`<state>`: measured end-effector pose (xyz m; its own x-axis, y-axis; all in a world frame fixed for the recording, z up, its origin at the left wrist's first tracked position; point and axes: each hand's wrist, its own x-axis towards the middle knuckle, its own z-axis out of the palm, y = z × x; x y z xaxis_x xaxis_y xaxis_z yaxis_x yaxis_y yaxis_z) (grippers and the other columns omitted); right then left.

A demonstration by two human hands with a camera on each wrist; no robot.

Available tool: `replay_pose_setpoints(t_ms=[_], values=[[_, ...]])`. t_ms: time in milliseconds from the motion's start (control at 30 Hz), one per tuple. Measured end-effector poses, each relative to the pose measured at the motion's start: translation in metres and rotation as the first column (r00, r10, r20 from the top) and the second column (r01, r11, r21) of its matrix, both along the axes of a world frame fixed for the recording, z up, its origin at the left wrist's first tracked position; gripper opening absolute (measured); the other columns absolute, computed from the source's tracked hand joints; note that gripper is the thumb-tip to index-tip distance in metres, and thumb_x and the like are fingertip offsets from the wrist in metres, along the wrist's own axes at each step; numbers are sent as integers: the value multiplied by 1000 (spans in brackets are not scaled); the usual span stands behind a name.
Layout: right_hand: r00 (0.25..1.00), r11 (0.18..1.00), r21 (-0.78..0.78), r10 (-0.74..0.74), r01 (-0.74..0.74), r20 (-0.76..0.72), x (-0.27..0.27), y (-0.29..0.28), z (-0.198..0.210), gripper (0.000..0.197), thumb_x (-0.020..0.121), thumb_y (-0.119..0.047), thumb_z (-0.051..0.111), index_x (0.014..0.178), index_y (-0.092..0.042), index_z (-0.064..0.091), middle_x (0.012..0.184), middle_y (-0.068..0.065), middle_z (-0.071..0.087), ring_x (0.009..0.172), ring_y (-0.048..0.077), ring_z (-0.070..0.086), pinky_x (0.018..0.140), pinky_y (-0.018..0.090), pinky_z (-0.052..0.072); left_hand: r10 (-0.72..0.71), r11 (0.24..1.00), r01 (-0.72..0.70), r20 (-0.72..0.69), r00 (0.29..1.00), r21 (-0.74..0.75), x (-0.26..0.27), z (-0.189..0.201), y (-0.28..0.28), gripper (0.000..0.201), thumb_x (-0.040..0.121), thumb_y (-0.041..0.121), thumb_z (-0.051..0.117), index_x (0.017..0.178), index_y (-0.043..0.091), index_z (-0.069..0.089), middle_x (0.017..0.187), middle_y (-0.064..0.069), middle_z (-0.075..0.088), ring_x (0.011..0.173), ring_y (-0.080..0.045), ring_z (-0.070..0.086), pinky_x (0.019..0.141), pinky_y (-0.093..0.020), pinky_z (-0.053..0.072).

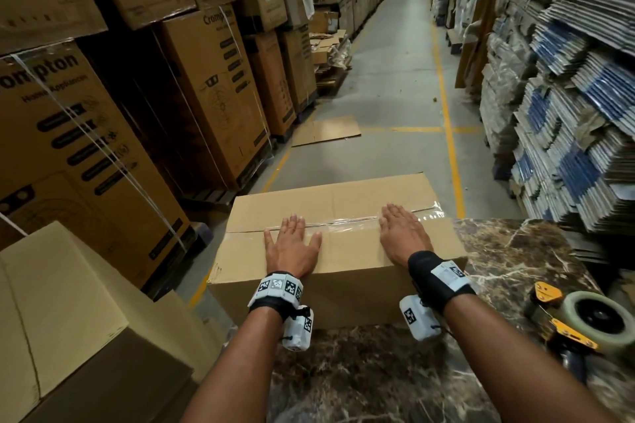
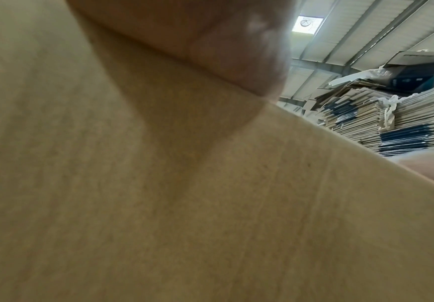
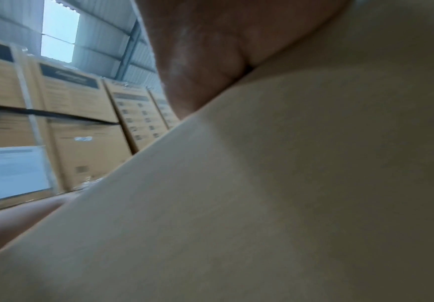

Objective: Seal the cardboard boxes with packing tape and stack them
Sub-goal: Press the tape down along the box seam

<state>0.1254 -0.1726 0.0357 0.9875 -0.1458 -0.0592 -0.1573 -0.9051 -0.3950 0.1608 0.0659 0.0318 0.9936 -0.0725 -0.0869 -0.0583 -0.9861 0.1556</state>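
Note:
A closed brown cardboard box point(image 1: 343, 203) lies on a dark marble table point(image 1: 508, 261), overhanging its left edge. Clear packing tape point(image 1: 347, 228) runs along the centre seam of its top. My left hand point(image 1: 292, 244) lies flat on the left part of the tape, fingers spread and straight. My right hand point(image 1: 402, 233) lies flat on the right part of the seam. A yellow tape dispenser point(image 1: 580, 316) with its roll rests on the table at the right. Both wrist views show only the box side point(image 2: 210, 204) point(image 3: 288, 183) and a palm edge up close.
A pale cardboard box point(image 1: 68, 312) stands at the lower left. Tall stacks of printed cartons point(image 1: 79, 134) line the left of the aisle. Piles of flattened cartons point(image 1: 567, 106) fill the right. A flat cardboard sheet point(image 1: 326, 130) lies on the concrete floor ahead.

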Motion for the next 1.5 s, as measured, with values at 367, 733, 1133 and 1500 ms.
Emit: replay_pose_setpoints(t_ms=[367, 733, 1133, 1500], values=[[939, 941, 48, -338, 335, 68, -12, -46, -3, 67, 111, -42, 28, 164, -8, 4, 172, 9, -3, 160, 23, 0, 127, 39, 7, -216, 976, 216, -3, 976, 38, -7, 1, 4, 90, 96, 77, 17, 164, 20, 2, 170, 3, -12, 156, -12, -13, 127, -46, -11], [817, 741, 358, -561, 568, -135, -49, -67, 10, 91, 92, -77, 50, 132, 4, 59, 139, 27, 58, 126, 44, 56, 97, 45, 46, -582, 812, 582, -8, 813, 37, -10, 4, 6, 128, 68, 101, 35, 165, 22, 7, 171, 7, -4, 156, -6, -8, 124, -31, -14], [898, 638, 636, -358, 435, -256, -72, -91, -3, 65, 81, -62, 77, 90, 2, 70, 73, 13, 74, 60, 25, 70, 60, 36, 63, -586, 810, 586, 95, 805, 26, -3, -1, 26, 89, 92, 75, 44, 162, 22, 27, 170, 5, 15, 157, -10, 7, 128, -33, -3], [915, 251, 919, 189, 305, -355, -95, -50, -17, 29, 86, -30, 80, 75, -12, 60, 71, 5, 41, 58, 17, 44, 53, 24, 49, -403, 888, 424, 143, 904, -179, -53, -13, 8, 81, 94, 59, 59, 161, 26, 28, 171, 7, 7, 156, -6, -6, 122, -55, -19]])
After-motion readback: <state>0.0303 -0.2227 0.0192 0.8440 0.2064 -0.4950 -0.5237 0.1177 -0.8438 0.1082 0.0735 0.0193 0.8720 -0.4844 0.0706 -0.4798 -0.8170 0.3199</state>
